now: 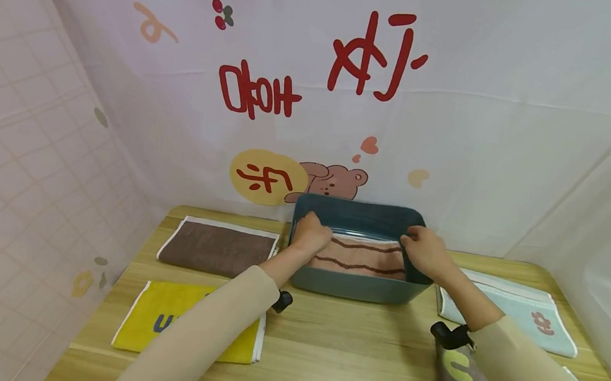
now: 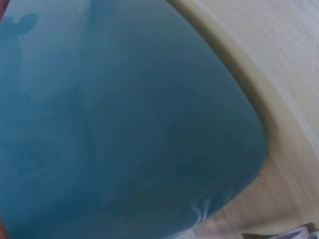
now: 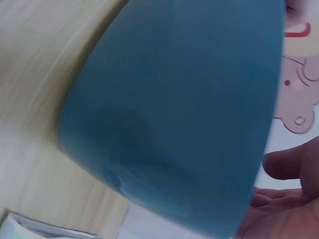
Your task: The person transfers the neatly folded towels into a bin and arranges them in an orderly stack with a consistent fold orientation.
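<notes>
A blue-green plastic bin (image 1: 362, 288) stands towards the back of the wooden table, with a pink towel (image 1: 359, 256) with wavy brown stripes lying inside. My left hand (image 1: 312, 236) reaches over the bin's left rim, fingers bent above the towel's left end. At the right rim, my right hand (image 1: 427, 252) has its fingertips inside the bin. The bin's outer wall (image 2: 149, 119) fills the left wrist view. In the right wrist view, the thumb of my right hand (image 3: 286, 191) is at the rim, and its other fingers are partly hidden. Whether either hand grips anything is unclear.
Folded towels lie on both sides: a brown one (image 1: 220, 248) and a yellow one (image 1: 136, 315) at left, a light blue one (image 1: 538, 313) and a brown-and-yellow one (image 1: 458, 376) at right. A white printed curtain (image 1: 451, 124) hangs behind the table (image 1: 347, 349).
</notes>
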{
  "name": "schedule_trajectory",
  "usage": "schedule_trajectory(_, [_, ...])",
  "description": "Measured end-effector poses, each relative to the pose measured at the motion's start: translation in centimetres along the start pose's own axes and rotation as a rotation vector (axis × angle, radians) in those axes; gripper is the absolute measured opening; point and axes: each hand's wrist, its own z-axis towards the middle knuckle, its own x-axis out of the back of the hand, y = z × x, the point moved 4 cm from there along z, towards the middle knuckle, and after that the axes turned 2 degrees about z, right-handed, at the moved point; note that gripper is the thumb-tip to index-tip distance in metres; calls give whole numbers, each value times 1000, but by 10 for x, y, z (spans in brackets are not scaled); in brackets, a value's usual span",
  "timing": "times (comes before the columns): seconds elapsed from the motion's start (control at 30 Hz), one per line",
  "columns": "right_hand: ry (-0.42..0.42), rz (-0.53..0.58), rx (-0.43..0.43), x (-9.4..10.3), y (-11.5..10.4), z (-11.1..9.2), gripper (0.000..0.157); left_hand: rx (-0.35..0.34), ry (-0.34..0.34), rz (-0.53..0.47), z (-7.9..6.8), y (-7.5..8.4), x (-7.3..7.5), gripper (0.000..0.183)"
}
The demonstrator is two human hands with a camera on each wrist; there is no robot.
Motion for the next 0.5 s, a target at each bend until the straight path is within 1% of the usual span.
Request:
schedule_trajectory(0.1, [14,113,-9,9,2,-7,53,-38,11,19,-3,4,5,60])
schedule_trajectory(0.17, [22,190,-5,14,3,-11,54,-61,17,20,-5,7,8,63])
schedule_trajectory(0.23, [37,230,5,19,4,-15,54,-82,19,10,-8,9,10,63])
schedule_trajectory(0.33, [62,261,29,26,4,-21,55,-119,21,-15,-13,13,14,60])
schedule_trajectory(0.5, [111,223,81,36,3,-35,57,-205,27,-76,-25,22,17,56])
